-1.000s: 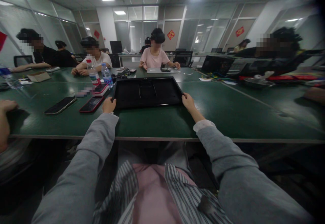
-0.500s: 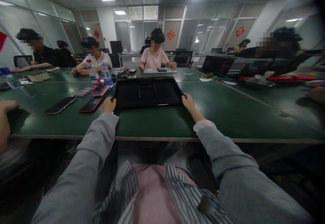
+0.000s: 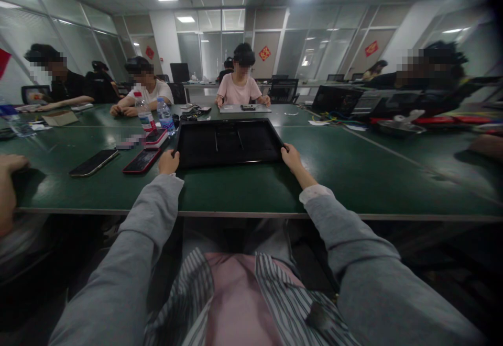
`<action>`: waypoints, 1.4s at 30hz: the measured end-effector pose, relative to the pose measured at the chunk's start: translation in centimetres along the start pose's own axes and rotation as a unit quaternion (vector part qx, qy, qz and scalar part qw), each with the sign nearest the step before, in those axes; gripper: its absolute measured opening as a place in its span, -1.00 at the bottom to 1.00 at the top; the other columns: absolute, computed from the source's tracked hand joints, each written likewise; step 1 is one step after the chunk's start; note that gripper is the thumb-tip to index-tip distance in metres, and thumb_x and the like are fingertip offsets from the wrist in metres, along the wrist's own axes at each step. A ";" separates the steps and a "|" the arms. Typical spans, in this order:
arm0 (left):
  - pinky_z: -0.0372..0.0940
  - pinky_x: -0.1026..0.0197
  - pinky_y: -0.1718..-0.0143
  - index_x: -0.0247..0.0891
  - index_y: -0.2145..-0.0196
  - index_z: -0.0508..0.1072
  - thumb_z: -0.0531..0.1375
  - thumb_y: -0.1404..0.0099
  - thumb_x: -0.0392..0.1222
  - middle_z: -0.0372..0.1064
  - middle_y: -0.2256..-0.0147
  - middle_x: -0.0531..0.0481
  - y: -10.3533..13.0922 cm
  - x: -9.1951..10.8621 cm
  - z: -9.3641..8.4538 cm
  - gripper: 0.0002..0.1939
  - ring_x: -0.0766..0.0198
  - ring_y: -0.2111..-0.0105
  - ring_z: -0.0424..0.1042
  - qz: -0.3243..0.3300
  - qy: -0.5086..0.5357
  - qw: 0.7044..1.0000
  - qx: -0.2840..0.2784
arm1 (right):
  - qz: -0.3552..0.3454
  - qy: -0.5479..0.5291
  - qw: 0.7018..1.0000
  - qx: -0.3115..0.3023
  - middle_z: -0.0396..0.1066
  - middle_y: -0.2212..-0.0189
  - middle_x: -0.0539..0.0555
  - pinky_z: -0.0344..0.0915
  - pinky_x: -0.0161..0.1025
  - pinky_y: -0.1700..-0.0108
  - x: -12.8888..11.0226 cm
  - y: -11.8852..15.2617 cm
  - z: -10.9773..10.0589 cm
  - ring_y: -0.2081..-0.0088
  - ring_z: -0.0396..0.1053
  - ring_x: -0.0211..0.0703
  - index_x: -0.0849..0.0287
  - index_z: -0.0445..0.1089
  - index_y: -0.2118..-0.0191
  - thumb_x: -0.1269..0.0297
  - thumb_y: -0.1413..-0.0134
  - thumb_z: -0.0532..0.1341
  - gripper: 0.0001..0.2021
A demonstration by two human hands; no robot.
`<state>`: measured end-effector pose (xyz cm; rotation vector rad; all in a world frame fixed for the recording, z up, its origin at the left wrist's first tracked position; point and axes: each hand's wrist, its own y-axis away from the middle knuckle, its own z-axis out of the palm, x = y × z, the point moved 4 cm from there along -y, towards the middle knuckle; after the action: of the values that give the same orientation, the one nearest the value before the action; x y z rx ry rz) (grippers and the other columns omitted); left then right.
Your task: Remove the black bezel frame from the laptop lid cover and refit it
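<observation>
A shallow black monitor casing (image 3: pixel 196 144) lies on the green table with its hollow inside facing up. Two thin, light upright strips show near its middle. My left hand (image 3: pixel 168 163) grips the casing's left edge near the front corner, fingers closed around it. On the opposite side, my right hand (image 3: pixel 291 158) is closed on the right edge, thumb on top. Just left of my left hand lies a phone in a red case (image 3: pixel 141 161).
A dark phone (image 3: pixel 94 163) and two bottles, one red-labelled (image 3: pixel 145 118) and one blue-labelled (image 3: pixel 166 118), are on the left. Across the green table (image 3: pixel 353 178), a person in pink (image 3: pixel 238 89) handles a flat panel (image 3: pixel 231 109). A black computer case (image 3: pixel 336 100) stands at right.
My hands and the casing have stayed in place. The person opposite has shifted the flat panel slightly to the left. A person at the back left has moved an arm.
</observation>
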<state>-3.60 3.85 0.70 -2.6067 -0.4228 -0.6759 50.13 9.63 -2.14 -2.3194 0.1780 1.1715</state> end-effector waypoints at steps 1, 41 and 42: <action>0.23 0.00 -0.20 -0.41 -0.22 0.42 0.04 -0.47 -0.07 0.40 -0.17 -0.35 0.0 0.0 0.0 -0.49 -0.08 -0.19 0.36 0.000 0.000 1.000 0.000 | -0.002 0.000 1.000 -0.001 0.47 -0.11 0.28 0.23 0.12 -0.29 0.0 0.1 0.0 -0.17 0.40 0.10 0.24 0.42 -0.16 0.16 -0.19 0.14 -0.53; 0.24 0.01 -0.19 -0.37 -0.15 0.44 0.02 -0.46 -0.13 0.43 -0.12 -0.33 0.3 0.3 -0.2 -0.56 -0.04 -0.17 0.38 0.005 0.033 0.999 0.021 | -0.014 0.039 0.999 -0.023 0.42 -0.17 0.31 0.24 0.05 -0.30 -0.2 0.4 -0.1 -0.23 0.35 0.11 0.33 0.34 -0.24 0.35 -0.07 0.13 -0.43; 0.24 0.01 -0.19 -0.36 -0.15 0.44 0.02 -0.46 -0.14 0.43 -0.13 -0.33 0.3 0.3 -0.2 -0.57 -0.04 -0.17 0.37 0.005 0.036 0.999 0.022 | -0.013 0.038 0.999 -0.023 0.42 -0.17 0.30 0.24 0.05 -0.30 -0.2 0.4 -0.1 -0.23 0.35 0.11 0.33 0.34 -0.23 0.35 -0.06 0.13 -0.43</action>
<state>-3.32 3.56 0.95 -2.5323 -0.3971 -0.7468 49.93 9.18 -2.09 -2.4016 0.1490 1.0860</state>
